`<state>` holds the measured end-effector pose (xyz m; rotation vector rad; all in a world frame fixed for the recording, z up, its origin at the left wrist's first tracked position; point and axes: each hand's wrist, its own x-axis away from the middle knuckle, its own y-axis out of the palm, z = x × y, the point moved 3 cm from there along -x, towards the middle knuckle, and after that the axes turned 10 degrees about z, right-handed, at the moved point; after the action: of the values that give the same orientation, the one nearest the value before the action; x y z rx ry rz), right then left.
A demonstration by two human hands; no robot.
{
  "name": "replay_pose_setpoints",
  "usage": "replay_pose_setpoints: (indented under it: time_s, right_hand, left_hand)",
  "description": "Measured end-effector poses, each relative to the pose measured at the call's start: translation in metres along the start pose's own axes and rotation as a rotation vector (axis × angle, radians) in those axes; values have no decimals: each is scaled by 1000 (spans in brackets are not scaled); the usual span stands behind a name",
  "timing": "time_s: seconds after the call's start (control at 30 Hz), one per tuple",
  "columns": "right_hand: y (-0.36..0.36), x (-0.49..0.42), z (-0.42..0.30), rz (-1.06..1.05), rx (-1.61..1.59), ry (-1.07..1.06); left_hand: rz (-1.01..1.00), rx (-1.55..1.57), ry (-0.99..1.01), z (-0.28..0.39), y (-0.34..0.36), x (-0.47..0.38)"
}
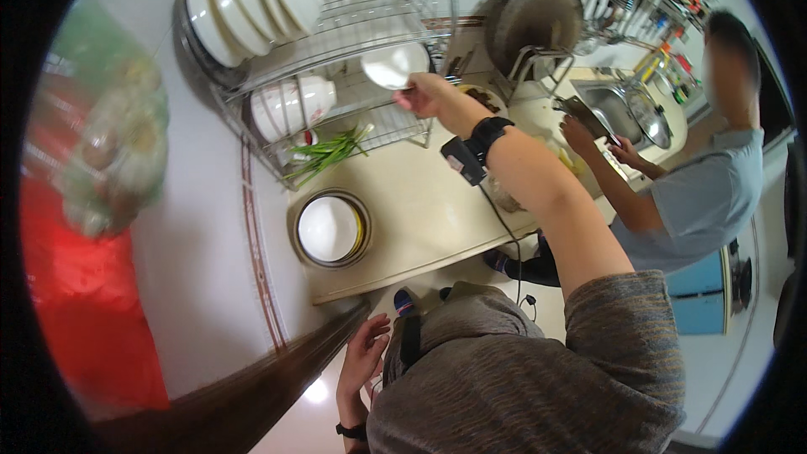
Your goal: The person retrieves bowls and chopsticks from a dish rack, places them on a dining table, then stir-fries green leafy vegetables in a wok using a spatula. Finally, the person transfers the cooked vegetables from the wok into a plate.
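My right hand (423, 93) reaches out to the two-tier metal dish rack (372, 115) and grips the rim of a white bowl (389, 69) at its lower level. A device is strapped to my right wrist, with a cable hanging from it. By my side hangs my left hand (365, 352), holding nothing, its fingers loosely bent and apart. Green scallions (331, 150) lie at the rack's lower left. On the counter (416, 195) below, a white bowl (328, 229) sits nested inside a round metal container (297, 217).
Large white bowls (265, 3) lean on the upper rack. To the right, a person (693, 195) holds a cleaver (586, 116) near the sink (596, 98). A dark wok (536, 22) leans against the wall. Plastic bags (94, 302) hang at left, beside a dark wooden edge (271, 378).
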<state>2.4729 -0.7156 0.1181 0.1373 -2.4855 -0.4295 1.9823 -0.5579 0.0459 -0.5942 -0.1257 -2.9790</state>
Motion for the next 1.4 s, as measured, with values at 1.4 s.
replay_pose_setpoints:
  time_s: [1.4]
  right_hand:
    - [58,156,-76,-357,750,-725]
  left_hand:
    - [-165,-28,33,23,41,-69]
